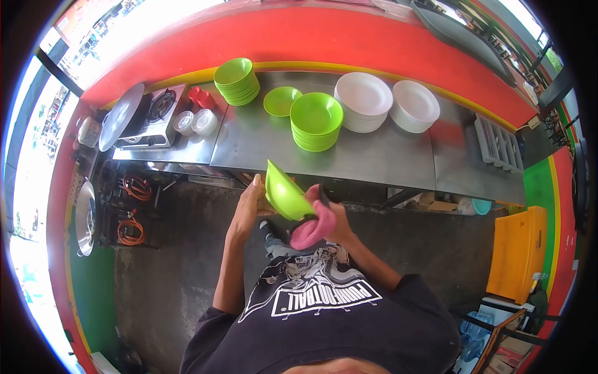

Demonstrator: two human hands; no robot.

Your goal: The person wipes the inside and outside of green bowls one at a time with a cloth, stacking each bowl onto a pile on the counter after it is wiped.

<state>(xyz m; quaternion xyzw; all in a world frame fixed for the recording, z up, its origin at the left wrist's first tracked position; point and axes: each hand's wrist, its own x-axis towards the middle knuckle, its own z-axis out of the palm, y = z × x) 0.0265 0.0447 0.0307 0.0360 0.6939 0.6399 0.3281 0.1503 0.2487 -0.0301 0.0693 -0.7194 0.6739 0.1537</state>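
A green bowl (284, 194) is held tilted in front of my body, off the near edge of the counter. My left hand (248, 202) grips it from the left side, thumb up along the rim. A pink cloth (314, 227) is bunched in my right hand (337, 222) and pressed against the bowl's right side; the cloth hides part of the fingers. Beyond the hands, a tall stack of green bowls (316, 115) stands on the counter, with a low green bowl (281, 101) beside it. Another green stack (236, 81) is farther back.
The steel counter (261, 140) carries two stacks of white plates (364, 96), a gas stove (152, 118), clear plastic containers (204, 122), red cups (202, 98) and a grey cutlery tray (498, 143). A yellow box (516, 255) stands on the right; hoses (131, 230) lie at left.
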